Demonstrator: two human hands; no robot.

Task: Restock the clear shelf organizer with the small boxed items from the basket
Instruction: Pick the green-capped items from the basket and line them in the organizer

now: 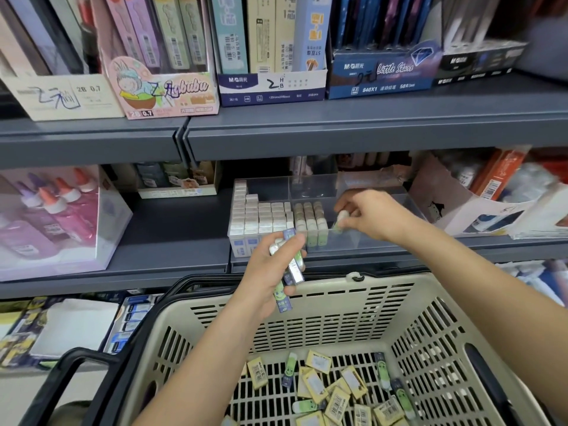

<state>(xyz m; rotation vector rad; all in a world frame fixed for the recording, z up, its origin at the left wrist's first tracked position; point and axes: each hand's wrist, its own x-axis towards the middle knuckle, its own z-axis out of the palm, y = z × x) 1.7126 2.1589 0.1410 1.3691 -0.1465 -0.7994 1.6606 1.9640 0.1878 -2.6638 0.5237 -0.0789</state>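
At the front edge of the shelf (172,241), the right hand (370,215) pinches one small green box (340,221) over the clear organizer (310,184). Meanwhile the left hand (267,272) grips a bunch of boxes (293,272) above the basket (338,292), with more loose on its floor.

The basket (353,290) sits before the shelf (307,130), below the organizer (362,186) holding rows of boxes (261,215).

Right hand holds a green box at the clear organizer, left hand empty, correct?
No: head view shows the left hand gripping several small green-and-purple boxes. The right hand does pinch a small green box at the clear plastic organizer.
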